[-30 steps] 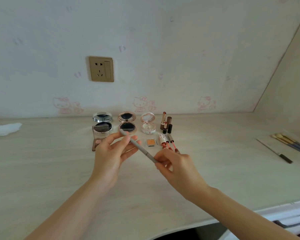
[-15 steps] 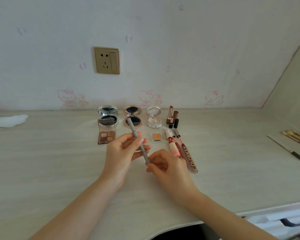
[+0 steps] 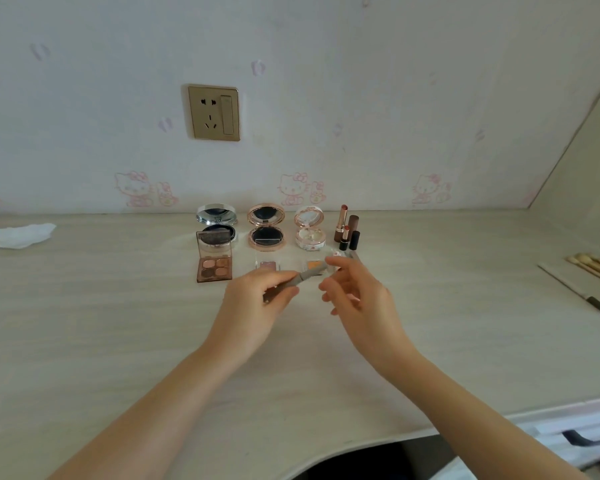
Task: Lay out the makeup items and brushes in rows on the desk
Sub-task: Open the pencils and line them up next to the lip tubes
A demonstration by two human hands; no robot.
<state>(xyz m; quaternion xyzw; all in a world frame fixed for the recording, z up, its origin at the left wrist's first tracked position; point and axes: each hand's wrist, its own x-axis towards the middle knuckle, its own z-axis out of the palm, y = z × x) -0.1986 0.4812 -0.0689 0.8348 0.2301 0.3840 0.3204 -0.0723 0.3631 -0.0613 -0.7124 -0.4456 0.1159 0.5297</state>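
**Head view: grey pencil held crosswise between both hands, short of the rows**

Head camera looks down on a slim grey cosmetic pencil (image 3: 305,277) held above the pale wood-grain worktop (image 3: 84,323), just nearer the front edge than the laid-out makeup. Its long axis runs roughly left to right, parallel to the back edge, with the right end tipped slightly up. The left hand (image 3: 257,306) grips the left part with curled fingers. The right hand (image 3: 357,299) pinches the right end between thumb and forefinger, its other fingers loosely spread; motion blur hides the exact contact.

Behind the pencil, toward the back edge, sit the brown four-pan eyeshadow palette (image 3: 214,263), three round open compacts (image 3: 266,226) and upright lipsticks (image 3: 346,227). Two small clear single-pan shadows (image 3: 267,265) lie directly beyond the knuckles.

Both forearms reach in from the front edge and converge at the centre. Neither hand is clearly nearer a free spot. Placing it likely means turning the pencil to match the row. Brushes (image 3: 593,263) wait near the right edge.
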